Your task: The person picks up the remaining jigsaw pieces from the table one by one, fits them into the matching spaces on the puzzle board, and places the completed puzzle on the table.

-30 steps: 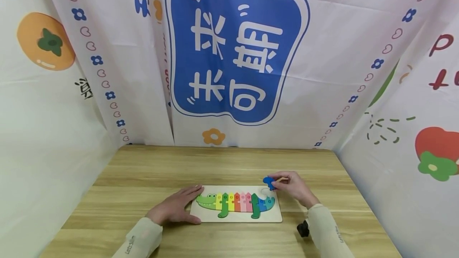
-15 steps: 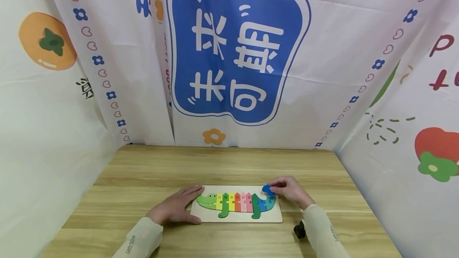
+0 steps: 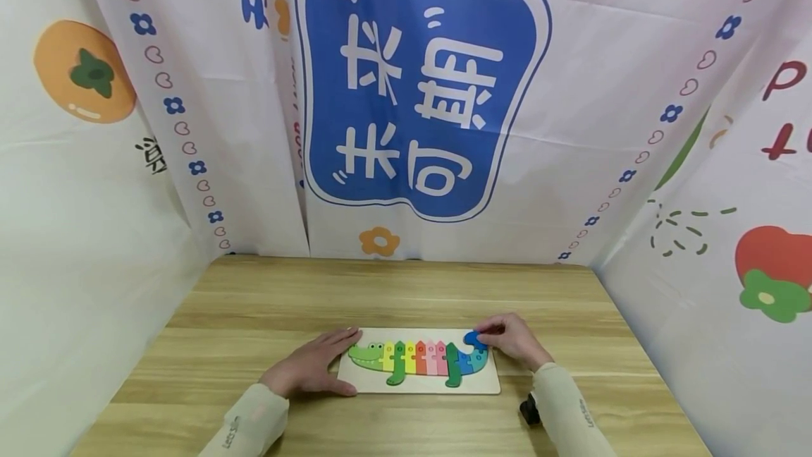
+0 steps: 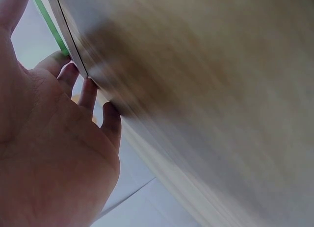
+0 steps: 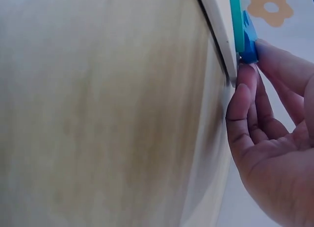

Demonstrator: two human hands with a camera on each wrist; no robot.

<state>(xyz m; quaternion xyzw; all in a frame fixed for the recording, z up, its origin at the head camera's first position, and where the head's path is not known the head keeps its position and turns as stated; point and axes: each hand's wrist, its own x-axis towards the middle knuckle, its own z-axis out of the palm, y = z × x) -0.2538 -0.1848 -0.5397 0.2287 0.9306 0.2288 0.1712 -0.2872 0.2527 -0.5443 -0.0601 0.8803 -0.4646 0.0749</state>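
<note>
Pinching the blue tail piece (image 3: pixel 474 338) at its edge, your right hand (image 3: pixel 512 339) fingers held it over the puzzle board (image 3: pixel 419 384) on the bench (image 3: pixel 254 316). It looked light, stiff, smooth. Your left hand (image 3: pixel 311 369) lay flat, steadying the board.

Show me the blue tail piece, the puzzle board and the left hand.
blue tail piece (image 3: pixel 472 338): head view, its top face.
puzzle board (image 3: pixel 431 387): head view, bare near edge.
left hand (image 3: pixel 309 369): head view, back of the hand.
</note>
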